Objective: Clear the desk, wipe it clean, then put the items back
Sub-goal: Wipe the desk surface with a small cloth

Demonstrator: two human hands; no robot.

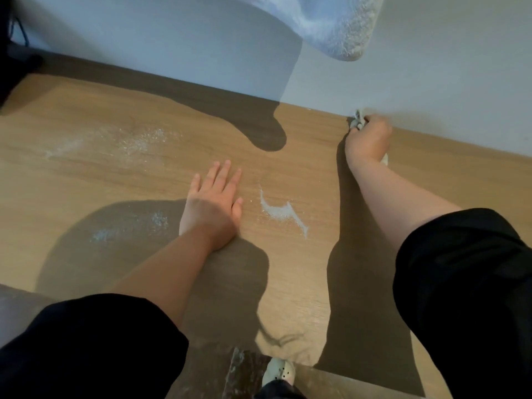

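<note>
The wooden desk fills the view and bears no items. My left hand rests flat on it near the middle, fingers straight and spread. My right hand is stretched to the far edge where the desk meets the wall, gripping a crumpled pale cloth that sticks out past the knuckles and a little behind the wrist. A streak of white powder lies between my two arms. Fainter dusty patches lie on the left half of the desk.
A white wall runs along the desk's far edge. A fluffy white object hangs at the top. A dark object sits at the far left corner. Below the near edge, a pale shoe shows on the floor.
</note>
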